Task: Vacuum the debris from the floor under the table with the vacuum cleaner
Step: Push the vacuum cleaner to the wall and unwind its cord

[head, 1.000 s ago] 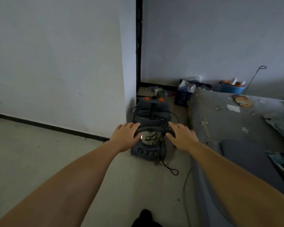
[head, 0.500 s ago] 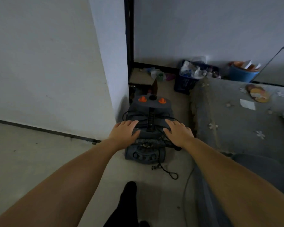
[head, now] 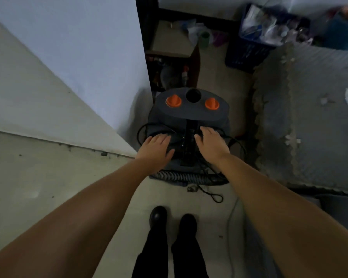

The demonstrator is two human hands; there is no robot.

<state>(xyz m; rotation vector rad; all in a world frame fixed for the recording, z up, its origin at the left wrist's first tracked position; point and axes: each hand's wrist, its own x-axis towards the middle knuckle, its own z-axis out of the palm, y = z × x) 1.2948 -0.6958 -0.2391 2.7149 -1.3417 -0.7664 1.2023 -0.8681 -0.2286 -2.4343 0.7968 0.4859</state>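
Looking down through the head camera, I see the vacuum cleaner (head: 191, 119) standing on the pale floor (head: 48, 177) right in front of my feet, tucked between the white wall corner (head: 100, 63) on its left and a grey patterned mattress (head: 305, 117) on its right. My left hand (head: 156, 150) lies flat on the dark top of the machine, fingers straight and slightly spread, gripping nothing. My right hand (head: 211, 144) rests the same way on the other side, fingers extended and loosely apart, palm down, just beside the black handle (head: 189, 141) that runs up the middle between both hands. Two orange knobs (head: 173, 101) sit at the far end of the lid, either side of a round dark hose port (head: 193, 95). A ribbed grey hose (head: 173, 175) curves along the near edge of the body, and a thin black cord (head: 213, 194) loops over the top and trails onto the floor toward my black shoes (head: 158, 214). Beyond the machine, a small low table (head: 173, 43) stands in a dark recess with cluttered items beneath it, too dim to identify. Further right a blue basket (head: 247, 53) full of plastic wrappings sits against the far wall, next to a blue tub (head: 340, 37) that is blurred.
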